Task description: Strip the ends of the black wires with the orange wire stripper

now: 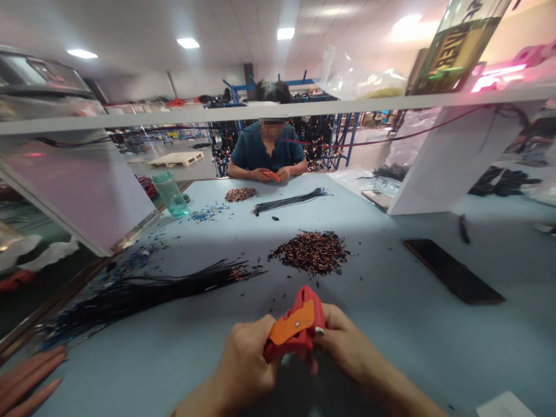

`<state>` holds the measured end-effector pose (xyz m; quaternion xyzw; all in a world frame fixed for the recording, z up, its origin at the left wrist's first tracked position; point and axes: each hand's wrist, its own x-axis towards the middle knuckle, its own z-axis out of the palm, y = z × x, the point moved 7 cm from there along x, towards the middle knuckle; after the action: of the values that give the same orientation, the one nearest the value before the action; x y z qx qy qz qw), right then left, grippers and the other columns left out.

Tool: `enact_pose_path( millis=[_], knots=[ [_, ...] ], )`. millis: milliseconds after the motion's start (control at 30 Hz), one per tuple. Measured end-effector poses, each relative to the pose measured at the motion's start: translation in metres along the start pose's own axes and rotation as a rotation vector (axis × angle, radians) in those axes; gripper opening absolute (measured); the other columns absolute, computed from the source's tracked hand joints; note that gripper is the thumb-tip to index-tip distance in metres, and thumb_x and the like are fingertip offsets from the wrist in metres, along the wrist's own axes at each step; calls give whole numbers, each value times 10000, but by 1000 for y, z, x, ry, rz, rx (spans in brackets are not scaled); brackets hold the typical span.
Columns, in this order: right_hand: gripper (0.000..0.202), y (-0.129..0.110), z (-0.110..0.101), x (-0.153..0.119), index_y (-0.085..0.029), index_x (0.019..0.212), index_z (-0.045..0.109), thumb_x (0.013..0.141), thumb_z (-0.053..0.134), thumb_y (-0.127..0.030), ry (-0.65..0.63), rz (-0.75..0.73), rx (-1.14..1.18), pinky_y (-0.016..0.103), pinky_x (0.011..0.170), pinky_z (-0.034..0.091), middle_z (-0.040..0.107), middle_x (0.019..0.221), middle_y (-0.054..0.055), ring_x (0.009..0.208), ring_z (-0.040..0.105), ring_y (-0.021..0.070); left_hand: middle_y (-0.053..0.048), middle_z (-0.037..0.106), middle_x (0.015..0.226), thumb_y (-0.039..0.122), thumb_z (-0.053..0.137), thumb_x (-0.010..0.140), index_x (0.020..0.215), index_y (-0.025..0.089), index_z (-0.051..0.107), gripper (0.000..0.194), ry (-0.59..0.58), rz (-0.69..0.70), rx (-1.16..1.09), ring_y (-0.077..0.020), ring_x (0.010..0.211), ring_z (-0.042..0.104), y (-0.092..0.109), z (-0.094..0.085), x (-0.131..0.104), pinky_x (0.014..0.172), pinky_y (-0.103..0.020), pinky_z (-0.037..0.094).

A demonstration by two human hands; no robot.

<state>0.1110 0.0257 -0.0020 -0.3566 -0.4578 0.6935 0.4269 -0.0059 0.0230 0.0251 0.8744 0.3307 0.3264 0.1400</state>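
Note:
My left hand (249,356) is wrapped round the handle of a red and orange wire stripper (297,324), held above the near edge of the table. Close against the tool's right side, my right hand (343,341) has its fingers pinched together. Whatever is between those fingers is hidden by the tool. Beyond the tool lies a heap of small black and copper-coloured pieces (310,252). To the left, a long bundle of black wires (160,292) rests on the table, its copper-coloured ends pointing towards the heap.
Another person's hand (30,376) lies at the left edge. Opposite sits a co-worker (267,150) holding a red tool. A dark phone (452,271) is at right, a green bottle (170,194) at far left. A white shelf (278,113) spans above the table (382,318).

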Motion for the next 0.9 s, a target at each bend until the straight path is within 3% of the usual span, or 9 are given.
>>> enact_pose_path(
  millis=[100, 200, 300, 400, 567, 733, 900],
  knots=[
    [423, -1, -11, 2, -155, 786, 594, 784, 665, -572, 42, -18, -51, 194, 428, 380, 595, 560, -23, 390, 497, 79, 33, 539, 564, 217, 541, 841, 722, 208, 510, 123, -43, -115, -134, -100, 447, 452, -6, -5, 5, 462, -225, 307],
    [312, -9, -31, 0, -175, 764, 556, 843, 601, -473, 215, -14, -276, 210, 459, 381, 599, 567, -24, 414, 499, 89, 44, 472, 571, 332, 561, 867, 691, 195, 491, 234, -70, -306, -310, -97, 490, 406, -19, -12, 9, 485, -225, 299],
    [187, -23, -45, -4, -189, 743, 556, 865, 543, -330, 362, -51, -534, 234, 514, 396, 586, 586, -24, 477, 517, 112, 39, 473, 576, 442, 574, 856, 768, 172, 531, 287, -108, -562, -721, -110, 504, 440, -35, -4, 5, 505, -243, 350],
    [161, -30, -47, -5, -198, 735, 583, 855, 529, -289, 394, -107, -639, 256, 577, 413, 556, 619, -22, 558, 533, 138, 25, 519, 643, 410, 615, 825, 907, 160, 565, 268, -69, -757, -1153, -133, 550, 519, -43, 8, -2, 550, -278, 431],
    [155, -33, -44, -3, -200, 737, 647, 831, 560, -286, 388, -192, -692, 257, 594, 377, 561, 680, -4, 641, 494, 155, -17, 573, 739, 328, 659, 773, 984, 156, 597, 279, 26, -773, -1419, -182, 682, 587, -45, 14, -3, 614, -332, 494],
    [171, -23, -44, 0, -197, 733, 614, 834, 560, -323, 318, -90, -590, 245, 553, 362, 537, 621, -18, 577, 469, 139, -27, 579, 716, 328, 649, 746, 963, 142, 628, 287, 71, -761, -1546, -184, 665, 593, -48, 15, -1, 694, -365, 486],
    [180, -15, -54, 1, -188, 721, 624, 788, 606, -353, 286, -27, -593, 267, 542, 391, 563, 594, -8, 538, 499, 150, -25, 551, 688, 315, 621, 708, 898, 120, 627, 273, 27, -879, -1743, -162, 613, 558, -47, 28, -1, 715, -380, 471]
  ],
)
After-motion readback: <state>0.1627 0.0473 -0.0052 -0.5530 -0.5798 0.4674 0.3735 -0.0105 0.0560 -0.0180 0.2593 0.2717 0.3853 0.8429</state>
